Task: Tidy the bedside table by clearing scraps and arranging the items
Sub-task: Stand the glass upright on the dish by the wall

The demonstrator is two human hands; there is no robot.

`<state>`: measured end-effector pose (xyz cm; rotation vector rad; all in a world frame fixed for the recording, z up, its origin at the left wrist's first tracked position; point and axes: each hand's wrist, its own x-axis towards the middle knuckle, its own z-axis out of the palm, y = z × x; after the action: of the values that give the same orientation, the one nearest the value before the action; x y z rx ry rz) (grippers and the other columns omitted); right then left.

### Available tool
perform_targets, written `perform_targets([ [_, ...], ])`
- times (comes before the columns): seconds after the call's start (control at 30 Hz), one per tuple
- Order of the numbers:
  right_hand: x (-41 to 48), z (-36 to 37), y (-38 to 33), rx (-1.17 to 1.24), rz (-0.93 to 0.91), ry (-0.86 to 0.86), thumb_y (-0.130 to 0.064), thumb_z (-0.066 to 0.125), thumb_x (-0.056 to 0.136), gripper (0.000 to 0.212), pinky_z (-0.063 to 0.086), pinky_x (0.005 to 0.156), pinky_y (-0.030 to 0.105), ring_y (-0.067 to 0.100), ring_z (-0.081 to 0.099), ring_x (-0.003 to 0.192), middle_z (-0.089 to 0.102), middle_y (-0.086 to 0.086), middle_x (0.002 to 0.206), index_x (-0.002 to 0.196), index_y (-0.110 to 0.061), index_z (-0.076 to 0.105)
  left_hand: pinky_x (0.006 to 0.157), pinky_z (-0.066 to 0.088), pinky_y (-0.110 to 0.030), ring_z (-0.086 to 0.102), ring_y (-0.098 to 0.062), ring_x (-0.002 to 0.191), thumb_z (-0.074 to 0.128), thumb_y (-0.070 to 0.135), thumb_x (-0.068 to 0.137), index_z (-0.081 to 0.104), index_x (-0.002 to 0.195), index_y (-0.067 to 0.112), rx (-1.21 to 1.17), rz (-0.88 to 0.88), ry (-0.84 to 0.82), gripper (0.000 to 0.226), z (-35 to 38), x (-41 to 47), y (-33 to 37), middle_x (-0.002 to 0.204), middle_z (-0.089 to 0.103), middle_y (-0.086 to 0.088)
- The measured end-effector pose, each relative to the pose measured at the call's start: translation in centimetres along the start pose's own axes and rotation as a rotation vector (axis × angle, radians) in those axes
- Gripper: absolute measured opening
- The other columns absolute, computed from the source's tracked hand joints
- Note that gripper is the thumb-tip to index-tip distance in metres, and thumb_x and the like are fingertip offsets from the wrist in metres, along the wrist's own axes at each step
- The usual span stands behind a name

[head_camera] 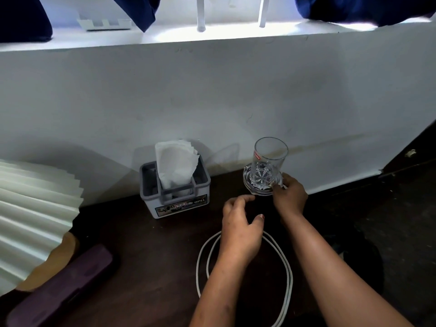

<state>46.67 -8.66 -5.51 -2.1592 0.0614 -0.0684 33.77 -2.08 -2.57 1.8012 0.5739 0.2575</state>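
A clear drinking glass [270, 159] stands on a cut-glass coaster [253, 184] at the back of the dark wooden bedside table [146, 267], against the white wall. My right hand [289, 195] pinches the coaster's right rim. Just left of it and a little nearer me, my left hand [240, 224] hovers with loosely curled fingers and holds nothing. Beneath my left forearm lies a white cable [286, 267], coiled in a loop on the table. A grey and white box [174, 200] holding white tissues [175, 161] stands to the left of the glass.
A pleated white lampshade [35, 213] fills the left edge. A dark purple case [61, 289] lies at the front left of the table. The white wall runs along the back, with a lit window sill and dark blue curtains above. Dark furniture stands at the right.
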Motion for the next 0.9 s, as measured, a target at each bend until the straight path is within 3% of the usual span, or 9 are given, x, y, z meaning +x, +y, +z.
perform_targets([
  [0.1, 0.4, 0.5, -0.2, -0.001, -0.008, -0.006, -0.005, 0.056, 0.086, 0.035, 0.037, 0.099, 0.028, 0.03, 0.057, 0.118, 0.063, 0.017, 0.123, 0.121, -0.003, 0.061, 0.099, 0.041, -0.026, 0.049, -0.014, 0.111, 0.061, 0.015, 0.083, 0.054, 0.115, 0.027, 0.0, -0.02, 0.004, 0.035, -0.2, 0.0, -0.1, 0.128, 0.04, 0.004],
  [0.27, 0.6, 0.8, -0.2, 0.027, -0.06, 0.009, -0.009, 0.053, 0.09, 0.032, 0.039, 0.093, 0.026, 0.03, 0.06, 0.111, 0.065, 0.017, 0.12, 0.122, -0.009, 0.061, 0.102, 0.041, -0.03, 0.048, -0.015, 0.115, 0.061, 0.016, 0.083, 0.053, 0.116, 0.028, 0.018, -0.019, -0.009, 0.036, -0.2, 0.2, -0.1, 0.13, 0.038, 0.005],
  [0.43, 0.3, 0.5, 1.0, 0.01, -0.152, -0.08, -0.014, 0.059, 0.086, 0.036, 0.037, 0.08, 0.019, 0.029, 0.061, 0.104, 0.067, 0.014, 0.112, 0.122, -0.009, 0.058, 0.1, 0.041, -0.029, 0.047, -0.015, 0.115, 0.061, 0.017, 0.083, 0.052, 0.116, 0.029, 0.02, -0.024, -0.009, 0.036, -0.2, 0.2, -0.2, 0.131, 0.037, 0.005],
  [0.53, -0.4, 0.3, 1.3, 0.006, -0.279, -0.122, -0.016, 0.069, 0.078, 0.039, 0.043, 0.09, 0.027, 0.028, 0.063, 0.101, 0.068, 0.01, 0.105, 0.115, -0.012, 0.059, 0.099, 0.041, -0.028, 0.047, -0.014, 0.114, 0.061, 0.018, 0.083, 0.052, 0.116, 0.03, 0.023, -0.019, -0.012, 0.036, -0.1, 0.2, -0.2, 0.129, 0.037, 0.007],
  [0.63, -0.8, 0.5, 1.3, -0.065, -0.337, -0.151, -0.036, 0.08, 0.067, 0.057, 0.043, 0.097, 0.047, 0.026, 0.061, 0.106, 0.067, 0.004, 0.108, 0.114, -0.016, 0.055, 0.101, 0.04, -0.029, 0.047, -0.016, 0.116, 0.061, 0.017, 0.083, 0.052, 0.117, 0.027, 0.036, -0.018, -0.013, 0.037, 0.1, 0.2, -0.3, 0.128, 0.038, 0.005],
  [0.77, -0.8, 1.5, 1.2, -0.218, -0.201, -0.129, -0.056, 0.077, 0.061, 0.1, 0.035, 0.106, 0.046, 0.035, 0.042, 0.126, 0.052, 0.016, 0.133, 0.137, -0.007, 0.034, 0.102, 0.04, -0.032, 0.047, -0.017, 0.116, 0.062, 0.017, 0.082, 0.052, 0.118, 0.026, 0.052, -0.024, -0.021, 0.038, 0.1, 0.2, -0.2, 0.128, 0.038, 0.004],
  [0.9, -0.7, 2.0, 1.6, -0.305, -0.217, -0.083, -0.057, 0.072, 0.066, 0.1, 0.029, 0.107, 0.042, 0.038, 0.037, 0.129, 0.046, 0.016, 0.14, 0.141, -0.006, 0.029, 0.103, 0.039, -0.033, 0.047, -0.018, 0.116, 0.062, 0.017, 0.082, 0.053, 0.118, 0.025, 0.062, -0.019, -0.016, 0.038, 0.1, 0.2, -0.4, 0.126, 0.038, 0.004],
])
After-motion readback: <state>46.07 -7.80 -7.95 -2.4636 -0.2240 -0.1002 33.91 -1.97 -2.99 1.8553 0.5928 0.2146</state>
